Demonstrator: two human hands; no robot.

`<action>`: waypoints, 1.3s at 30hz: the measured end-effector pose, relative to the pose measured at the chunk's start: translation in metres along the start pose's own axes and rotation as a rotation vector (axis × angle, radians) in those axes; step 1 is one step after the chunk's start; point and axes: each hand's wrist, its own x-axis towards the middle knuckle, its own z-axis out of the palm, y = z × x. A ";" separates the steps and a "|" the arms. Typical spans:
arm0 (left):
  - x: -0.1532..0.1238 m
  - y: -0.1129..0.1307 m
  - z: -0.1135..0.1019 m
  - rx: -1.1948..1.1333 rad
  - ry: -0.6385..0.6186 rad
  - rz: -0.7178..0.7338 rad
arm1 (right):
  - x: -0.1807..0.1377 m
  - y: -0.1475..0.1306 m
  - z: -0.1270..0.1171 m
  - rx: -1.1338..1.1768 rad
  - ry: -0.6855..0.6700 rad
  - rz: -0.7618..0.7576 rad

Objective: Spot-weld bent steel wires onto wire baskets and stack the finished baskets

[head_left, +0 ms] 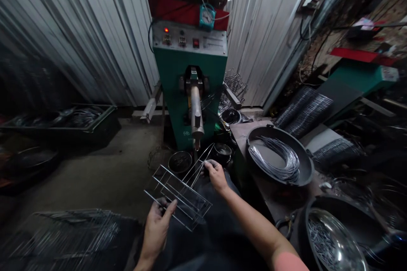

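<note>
Wire rack [178,197] held in both hands, in front of the spot welder [190,89].
Left hand [155,230] and right hand [216,176] each grip closed on its wires. Right of the welder, a steel bowl [333,239] sits nearest, a black pan [280,156] of bent wires [276,159] beyond.

Grey concrete floor [104,169] left passage beside the left hand [155,230]; a green metal machine [187,93] and black round basin [307,169] blocked the right hand [216,176].

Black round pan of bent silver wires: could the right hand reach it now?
Probably yes: the right hand sits close to the black round pan with nothing visible between, but it is holding the silver wire rack.
</note>
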 end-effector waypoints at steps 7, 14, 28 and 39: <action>0.016 0.003 0.003 0.020 0.041 -0.002 | 0.017 0.003 0.007 0.025 0.025 0.020; 0.025 0.020 0.013 -0.018 0.050 -0.038 | 0.030 -0.003 0.013 0.047 0.030 0.027; 0.038 0.037 0.017 0.032 0.076 0.044 | 0.024 -0.011 0.002 -0.044 -0.048 0.123; 0.043 0.031 0.021 -0.026 0.102 0.106 | -0.026 -0.004 -0.001 -0.574 -0.378 -0.088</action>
